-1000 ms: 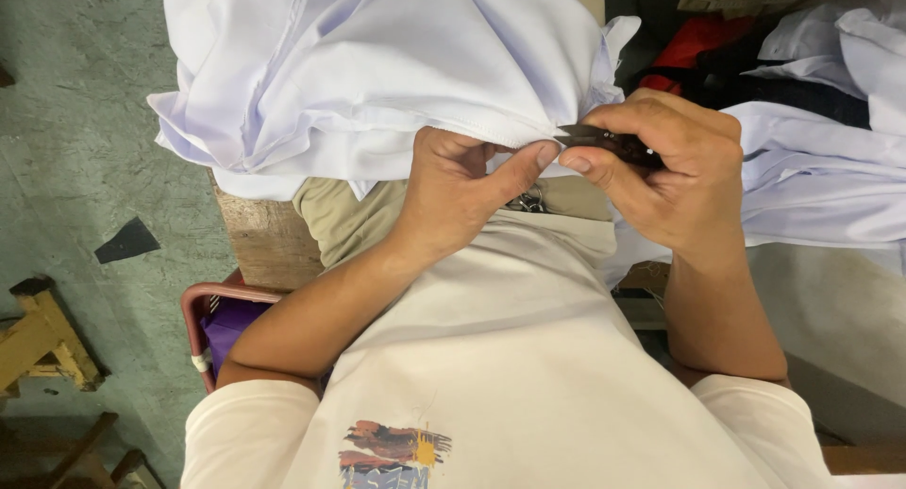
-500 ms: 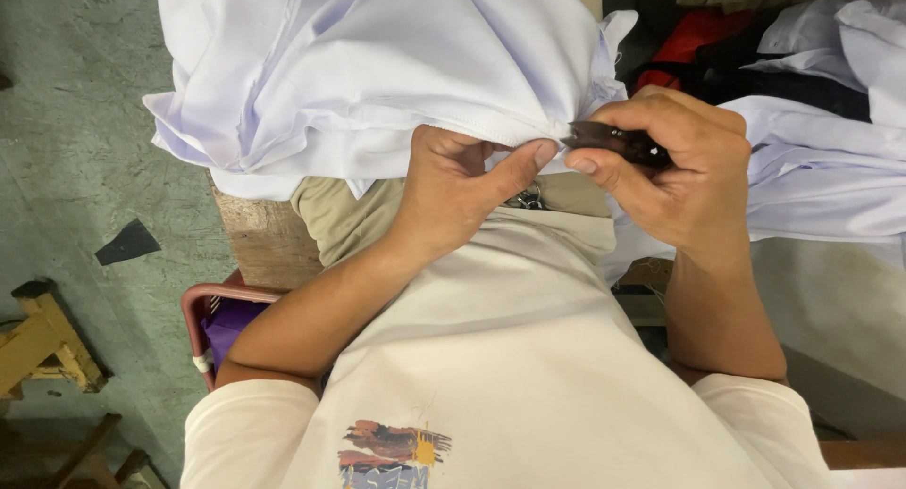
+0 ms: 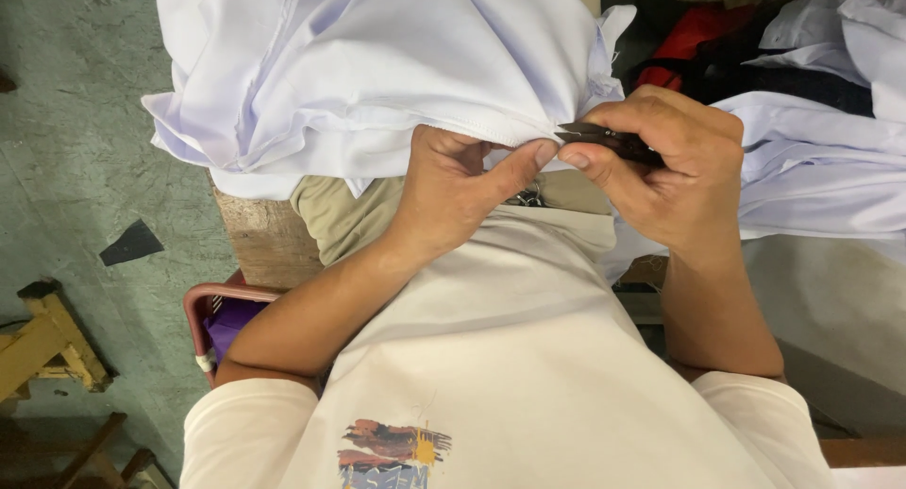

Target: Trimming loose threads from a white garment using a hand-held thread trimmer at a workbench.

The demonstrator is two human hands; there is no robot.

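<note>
A pale lilac-white garment (image 3: 377, 74) lies bunched over my lap. My left hand (image 3: 462, 182) pinches its stitched hem between thumb and fingers. My right hand (image 3: 661, 168) is closed around a small dark thread snipper (image 3: 604, 140), whose tip touches the hem right beside my left thumb. Both hands meet at the hem, just above my cream shirt.
More pale garments (image 3: 830, 159) are piled at the right, with red and dark cloth (image 3: 689, 45) behind them. A pink-rimmed chair with a purple item (image 3: 222, 314) sits under my left elbow. Wooden pieces (image 3: 42, 343) lie on the green floor at the left.
The hands stay at the hem; the snipper tip has shifted very slightly along the edge. Nothing else has moved.
</note>
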